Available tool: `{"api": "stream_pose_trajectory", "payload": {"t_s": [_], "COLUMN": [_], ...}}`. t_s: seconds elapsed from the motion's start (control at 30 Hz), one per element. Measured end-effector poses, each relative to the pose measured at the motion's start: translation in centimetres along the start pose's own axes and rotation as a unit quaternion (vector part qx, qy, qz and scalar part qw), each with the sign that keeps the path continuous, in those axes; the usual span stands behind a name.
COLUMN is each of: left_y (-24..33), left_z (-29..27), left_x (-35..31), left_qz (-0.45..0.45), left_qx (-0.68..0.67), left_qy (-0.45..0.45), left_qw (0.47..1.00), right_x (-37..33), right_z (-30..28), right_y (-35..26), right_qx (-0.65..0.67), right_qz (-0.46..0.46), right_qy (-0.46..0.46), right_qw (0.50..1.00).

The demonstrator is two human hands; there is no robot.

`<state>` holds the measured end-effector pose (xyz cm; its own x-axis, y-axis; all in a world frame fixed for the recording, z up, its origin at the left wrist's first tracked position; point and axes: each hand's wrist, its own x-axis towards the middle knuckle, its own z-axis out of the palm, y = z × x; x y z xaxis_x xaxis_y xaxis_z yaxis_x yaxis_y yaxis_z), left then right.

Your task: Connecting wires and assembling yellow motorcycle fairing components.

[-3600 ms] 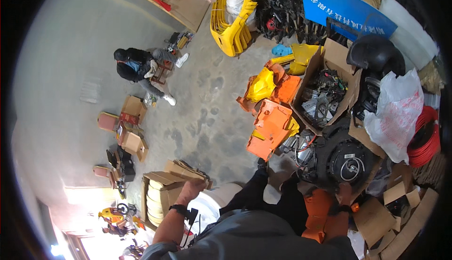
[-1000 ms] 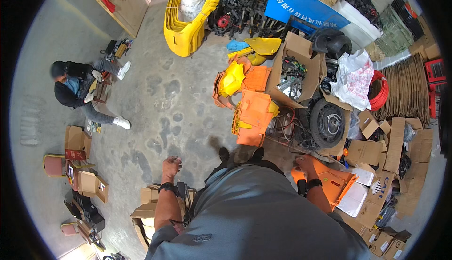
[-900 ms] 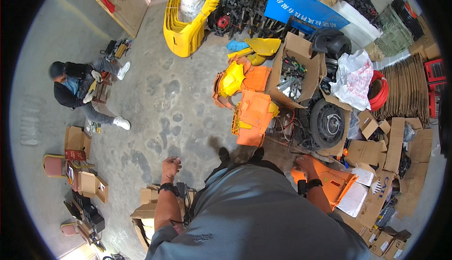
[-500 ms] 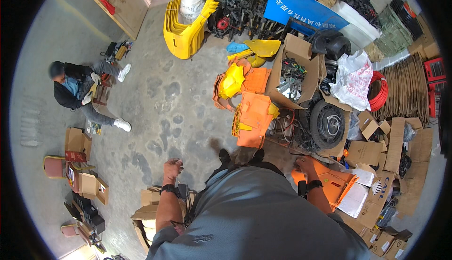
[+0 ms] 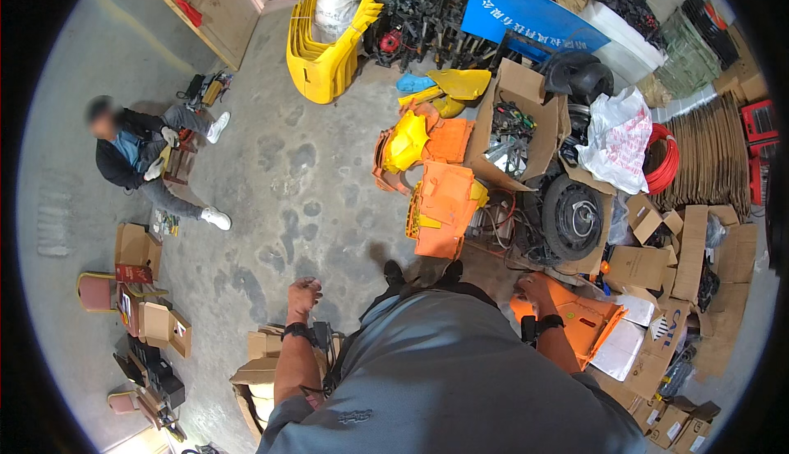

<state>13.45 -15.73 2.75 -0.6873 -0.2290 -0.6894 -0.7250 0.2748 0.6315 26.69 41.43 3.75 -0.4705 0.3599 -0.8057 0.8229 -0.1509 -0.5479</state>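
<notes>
My left hand (image 5: 304,296) hangs out to the left of my body over the grey floor, its fingers loosely bent and apart, with nothing in them. On the other side, my right hand (image 5: 536,291) is in front of an orange plastic panel (image 5: 579,314); its fingers are partly bent and show no held thing. Whether it touches the panel I cannot tell. Both wrists wear dark bands. Ahead of my feet lie more orange panels (image 5: 444,207), with a bright yellow piece (image 5: 404,142) on the pile beyond them.
A cardboard box (image 5: 522,125) of cables and a black wheel (image 5: 569,217) stand ahead right. Flattened cardboard (image 5: 707,154) is stacked farther right. Nested yellow panels (image 5: 322,68) stand far ahead. A gloved person (image 5: 136,150) sits at left. An opened box (image 5: 261,368) is beside my left forearm.
Almost nothing differs. The view has shifted very slightly, and the seated person's head has moved a little; both my hands keep their places.
</notes>
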Motion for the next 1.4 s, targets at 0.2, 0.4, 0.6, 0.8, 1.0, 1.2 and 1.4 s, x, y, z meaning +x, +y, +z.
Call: {"api": "stream_pose_trajectory", "payload": {"t_s": [0.2,0.4,0.6,0.8,1.0,1.2,1.4], "left_y": [0.2,0.0,0.0,1.3,-0.3,-0.3,0.4], "left_z": [0.1,0.0,-0.2,0.2,-0.4,-0.3,-0.2], "left_x": [-0.3,-0.3,-0.6,-1.2,-0.7,-0.8,-1.9], "left_qz": [-0.002,-0.013,-0.008,-0.011,-0.001,-0.002,0.006], "left_qx": [0.005,0.000,0.002,0.005,-0.017,-0.011,0.009], "left_qy": [0.005,0.000,0.000,0.008,0.004,0.014,0.022], "left_qw": [1.000,1.000,1.000,1.000,1.000,1.000,1.000], "right_x": [0.4,1.6,0.0,0.0,-0.1,1.6,2.8], "right_z": [-0.2,-0.7,-0.1,-0.2,0.0,-0.7,-1.4], "right_y": [0.2,1.2,-0.2,-0.2,-0.5,0.9,1.5], "right_qx": [-0.002,-0.010,-0.024,-0.012,0.017,-0.004,0.013], "right_qz": [-0.001,-0.001,-0.018,-0.029,-0.015,-0.037,-0.034], "right_qy": [-0.006,-0.023,-0.004,-0.006,0.001,-0.005,-0.003], "right_qw": [1.000,1.000,1.000,1.000,1.000,0.999,0.999]}}
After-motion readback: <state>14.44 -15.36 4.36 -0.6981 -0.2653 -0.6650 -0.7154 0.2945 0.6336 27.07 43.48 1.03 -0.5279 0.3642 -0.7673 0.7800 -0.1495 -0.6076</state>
